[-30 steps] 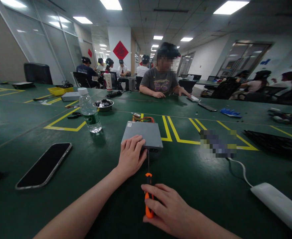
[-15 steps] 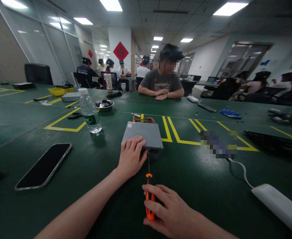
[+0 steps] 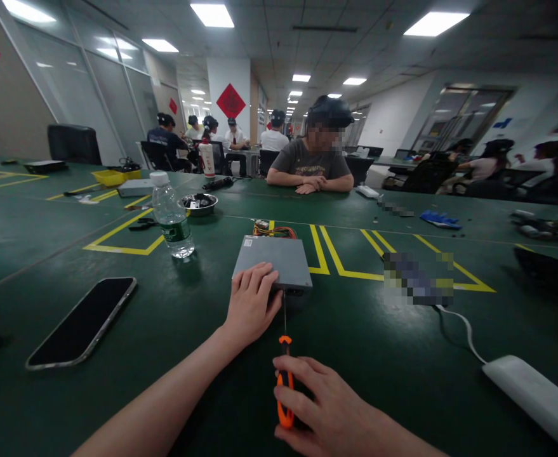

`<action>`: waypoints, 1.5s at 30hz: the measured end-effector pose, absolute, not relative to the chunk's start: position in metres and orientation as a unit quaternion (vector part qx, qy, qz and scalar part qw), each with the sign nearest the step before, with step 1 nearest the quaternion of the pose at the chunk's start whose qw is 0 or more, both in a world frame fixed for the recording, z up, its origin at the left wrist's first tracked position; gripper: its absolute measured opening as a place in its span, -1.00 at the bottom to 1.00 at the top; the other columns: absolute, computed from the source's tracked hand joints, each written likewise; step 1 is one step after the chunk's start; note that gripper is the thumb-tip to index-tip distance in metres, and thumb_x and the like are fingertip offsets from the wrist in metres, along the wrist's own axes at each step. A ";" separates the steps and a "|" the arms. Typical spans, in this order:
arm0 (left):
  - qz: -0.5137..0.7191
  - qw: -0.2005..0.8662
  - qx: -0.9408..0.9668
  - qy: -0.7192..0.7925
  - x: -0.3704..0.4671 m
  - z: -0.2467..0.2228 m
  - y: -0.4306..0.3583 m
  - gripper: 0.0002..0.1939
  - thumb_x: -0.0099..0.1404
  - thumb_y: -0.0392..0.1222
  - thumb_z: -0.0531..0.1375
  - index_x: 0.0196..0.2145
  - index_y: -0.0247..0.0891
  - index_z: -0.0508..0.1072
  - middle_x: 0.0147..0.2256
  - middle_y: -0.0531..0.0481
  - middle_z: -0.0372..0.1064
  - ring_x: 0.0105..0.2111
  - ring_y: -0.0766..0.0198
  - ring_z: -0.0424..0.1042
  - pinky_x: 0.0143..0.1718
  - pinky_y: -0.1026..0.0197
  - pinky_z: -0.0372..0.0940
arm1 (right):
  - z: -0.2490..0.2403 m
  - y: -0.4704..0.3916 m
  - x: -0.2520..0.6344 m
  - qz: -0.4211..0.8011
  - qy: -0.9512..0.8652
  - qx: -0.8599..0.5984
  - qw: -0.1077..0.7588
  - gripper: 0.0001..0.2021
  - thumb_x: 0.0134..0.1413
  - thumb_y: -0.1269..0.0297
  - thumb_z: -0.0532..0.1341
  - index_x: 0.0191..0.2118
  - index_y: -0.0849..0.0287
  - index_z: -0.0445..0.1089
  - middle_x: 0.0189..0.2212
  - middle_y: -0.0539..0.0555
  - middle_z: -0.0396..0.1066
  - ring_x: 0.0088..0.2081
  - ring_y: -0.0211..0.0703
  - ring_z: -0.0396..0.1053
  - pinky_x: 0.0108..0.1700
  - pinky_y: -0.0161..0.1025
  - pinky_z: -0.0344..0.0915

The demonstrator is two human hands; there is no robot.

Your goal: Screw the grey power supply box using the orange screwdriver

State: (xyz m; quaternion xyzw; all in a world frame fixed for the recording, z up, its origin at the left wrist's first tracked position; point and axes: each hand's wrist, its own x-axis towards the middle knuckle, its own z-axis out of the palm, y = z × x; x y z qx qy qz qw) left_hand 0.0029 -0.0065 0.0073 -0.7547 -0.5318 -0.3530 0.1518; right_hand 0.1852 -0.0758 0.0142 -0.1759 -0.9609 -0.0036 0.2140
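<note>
A grey metal computer power supply (image 3: 279,257) lies flat on the green table, its bundle of coloured wires (image 3: 276,231) coming out at the far side. My left hand (image 3: 254,297) grips its near left corner, fingers over the top and thumb against the near face. In my right hand (image 3: 324,403) is an orange and black screwdriver (image 3: 285,381), held by the handle between thumb and fingers. Its thin shaft points away from me to the near face of the power supply, beside my left thumb. Whether the tip sits in a screw I cannot tell.
To the left are a water bottle (image 3: 171,222), a phone (image 3: 83,324) and a metal bowl (image 3: 200,204) of small parts. A white power strip (image 3: 531,393) with a cable lies at the right. Across the table sits a person (image 3: 310,158) with folded arms.
The screwdriver handle has turned slightly in my right hand. My left hand stays on the power supply. The person opposite has shifted head and arms, and the view has tilted a little.
</note>
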 end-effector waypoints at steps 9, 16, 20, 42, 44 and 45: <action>-0.363 0.151 -0.753 -0.527 0.003 0.007 -0.006 -0.72 0.23 -0.17 0.07 -0.08 -0.20 0.28 -0.03 -0.12 0.30 0.03 0.09 0.21 -0.01 -0.01 0.03 | 0.001 -0.078 0.187 -0.031 -0.959 -0.176 0.219 -0.80 0.16 0.21 0.08 -0.18 0.18 0.33 -0.09 0.20 0.38 -0.15 -0.18 0.38 -0.06 -0.22 0.29; -0.357 0.154 -0.754 -0.530 0.003 0.007 -0.005 -0.73 0.24 -0.17 0.05 -0.08 -0.20 0.27 -0.02 -0.10 0.29 0.03 0.10 0.19 0.00 0.00 0.02 | 0.012 -0.075 0.184 -0.025 -0.965 -0.175 0.193 -0.70 0.14 0.12 0.10 -0.07 0.17 0.28 -0.07 0.20 0.36 -0.10 -0.14 0.36 -0.11 -0.23 0.31; -0.356 0.157 -0.754 -0.529 0.003 0.007 -0.005 -0.72 0.24 -0.17 0.07 -0.08 -0.20 0.27 -0.02 -0.10 0.29 0.03 0.10 0.19 0.00 0.01 0.03 | 0.008 -0.074 0.183 -0.070 -0.950 -0.146 0.266 -0.77 0.19 0.18 0.04 -0.18 0.20 0.33 -0.16 0.18 0.42 -0.31 -0.20 0.42 -0.22 -0.24 0.33; -0.353 0.163 -0.749 -0.536 0.004 0.007 -0.006 -0.74 0.24 -0.16 0.07 -0.10 -0.20 0.27 -0.02 -0.09 0.29 0.03 0.12 0.20 -0.01 0.03 0.02 | 0.014 -0.077 0.189 -0.113 -0.923 -0.155 0.333 -0.81 0.17 0.20 0.07 -0.33 0.23 0.30 -0.29 0.24 0.46 -0.34 -0.18 0.43 -0.30 -0.24 0.35; -0.353 0.163 -0.750 -0.535 0.004 0.007 -0.006 -0.74 0.24 -0.16 0.06 -0.10 -0.20 0.27 -0.02 -0.09 0.29 0.03 0.13 0.19 -0.01 0.03 0.01 | 0.017 -0.080 0.189 -0.144 -0.922 -0.161 0.322 -0.86 0.15 0.29 0.09 -0.32 0.24 0.31 -0.33 0.25 0.46 -0.35 -0.15 0.44 -0.33 -0.23 0.37; -0.353 0.163 -0.751 -0.534 0.004 0.007 -0.006 -0.74 0.24 -0.16 0.06 -0.10 -0.20 0.27 -0.02 -0.09 0.29 0.03 0.13 0.19 -0.01 0.03 0.01 | 0.018 -0.083 0.188 -0.158 -0.922 -0.163 0.313 -0.90 0.13 0.35 0.09 -0.33 0.24 0.32 -0.34 0.25 0.47 -0.37 -0.14 0.44 -0.34 -0.24 0.38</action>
